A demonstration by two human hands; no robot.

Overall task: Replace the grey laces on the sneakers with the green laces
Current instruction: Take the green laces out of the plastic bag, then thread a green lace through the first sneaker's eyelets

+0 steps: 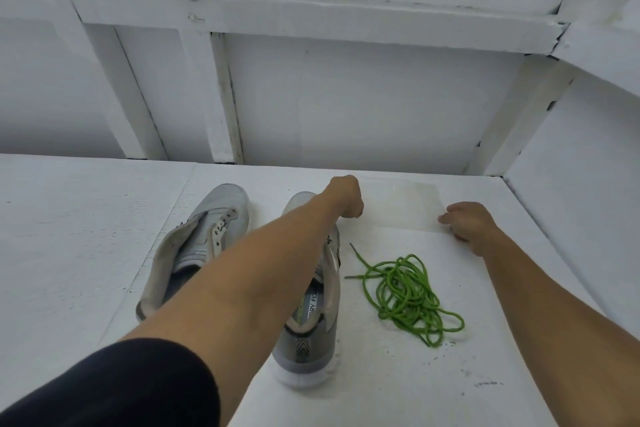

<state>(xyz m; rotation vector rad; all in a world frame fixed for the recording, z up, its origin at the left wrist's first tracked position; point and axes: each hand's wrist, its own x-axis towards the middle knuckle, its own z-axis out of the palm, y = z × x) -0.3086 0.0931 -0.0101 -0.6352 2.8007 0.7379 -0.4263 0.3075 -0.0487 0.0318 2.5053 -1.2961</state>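
Two grey sneakers point(207, 236) stand side by side on a white tabletop point(69, 253), with green laces point(408, 298) heaped just to their right. The left hand point(348, 198) is fisted, nothing visible in it. The right hand point(467, 224) rests loosely curled, empty.

Black capital letters "ORY FO" run along the grey insole point(309, 308) inside the right-hand grey mesh sneaker with a white sole point(304, 360). A bare forearm point(242, 274) covers the rest of the wording. A green logo beside the letters is cut off, and a small dark mark on the tongue is too blurred to read.
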